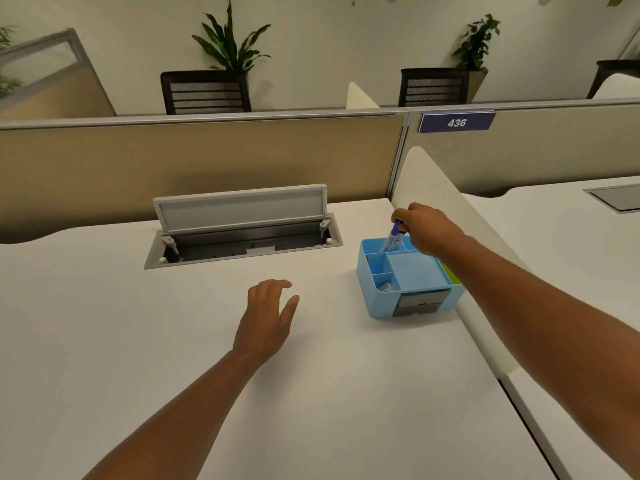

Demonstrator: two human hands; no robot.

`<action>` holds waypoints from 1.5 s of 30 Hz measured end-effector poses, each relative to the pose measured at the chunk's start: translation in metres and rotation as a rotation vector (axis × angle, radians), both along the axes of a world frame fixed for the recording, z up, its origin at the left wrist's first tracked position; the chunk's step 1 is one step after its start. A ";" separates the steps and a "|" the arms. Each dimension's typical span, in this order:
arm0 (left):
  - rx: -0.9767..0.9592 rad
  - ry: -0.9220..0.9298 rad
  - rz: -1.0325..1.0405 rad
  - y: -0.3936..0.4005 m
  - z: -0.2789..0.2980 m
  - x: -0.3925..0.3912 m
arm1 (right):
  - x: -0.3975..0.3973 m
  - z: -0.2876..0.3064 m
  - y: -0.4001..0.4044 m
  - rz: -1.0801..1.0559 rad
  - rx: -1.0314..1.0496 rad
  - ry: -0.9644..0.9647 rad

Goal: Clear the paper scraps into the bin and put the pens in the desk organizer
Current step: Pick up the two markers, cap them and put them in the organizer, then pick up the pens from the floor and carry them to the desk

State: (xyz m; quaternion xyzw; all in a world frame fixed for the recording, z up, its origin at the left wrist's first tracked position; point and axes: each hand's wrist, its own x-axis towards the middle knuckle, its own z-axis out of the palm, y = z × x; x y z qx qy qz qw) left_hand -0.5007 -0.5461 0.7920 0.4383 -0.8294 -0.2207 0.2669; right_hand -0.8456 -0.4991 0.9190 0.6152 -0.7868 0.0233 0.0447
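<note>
**Right hand at the organizer with pens, left hand free over the desk**

Your right hand (424, 227) reaches over the far end of the blue desk organizer (408, 282), its fingers (398, 214) closed around the top of a small bunch of pens (393, 239). The pens tilt, their blue caps at your fingers and their lower ends down inside the rear left compartment of the organizer. The organizer sits on the white desk (173, 341) near its right edge, just beside the low white divider (433, 181). Its large middle compartment shows only its blue floor; a small pale item lies in the front left compartment, too small to identify.

Your left hand (266, 320) hovers over the bare middle of the desk, fingers loosely spread and gripping nothing, well apart from the organizer. Behind it, the grey cable hatch (242, 233) in the desk stands with its lid raised.
</note>
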 end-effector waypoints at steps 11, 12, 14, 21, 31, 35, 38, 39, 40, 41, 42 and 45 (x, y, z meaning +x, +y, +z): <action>0.014 -0.044 0.027 -0.001 -0.006 0.022 | 0.002 -0.036 -0.002 -0.098 0.102 -0.101; 0.008 -0.049 0.017 0.001 -0.006 0.022 | 0.002 -0.036 -0.001 -0.112 0.103 -0.103; -0.002 -0.061 -0.014 0.007 -0.005 0.022 | 0.003 -0.035 0.004 -0.142 0.115 -0.094; -0.011 -0.076 -0.044 0.022 0.004 0.029 | 0.042 -0.020 0.023 -0.157 -0.090 -0.054; 0.113 0.132 0.031 0.056 0.028 0.060 | 0.163 -0.021 0.062 -0.025 -0.173 -0.201; 0.144 0.146 0.033 0.079 0.028 0.095 | 0.214 -0.032 0.084 0.004 -0.163 -0.245; 0.152 0.156 0.080 0.097 0.027 0.123 | 0.249 -0.040 0.104 0.033 -0.154 -0.267; 0.151 0.159 0.095 0.103 0.027 0.132 | 0.260 -0.043 0.110 0.049 -0.142 -0.275; 0.151 0.163 0.110 0.109 0.028 0.141 | 0.271 -0.045 0.117 0.063 -0.131 -0.279; 0.151 0.164 0.122 0.116 0.028 0.150 | 0.281 -0.046 0.124 0.075 -0.125 -0.277; 0.152 0.159 0.133 0.123 0.029 0.158 | 0.291 -0.047 0.131 0.086 -0.125 -0.273; 0.144 0.133 0.157 0.141 0.032 0.177 | 0.317 -0.049 0.152 0.102 -0.128 -0.272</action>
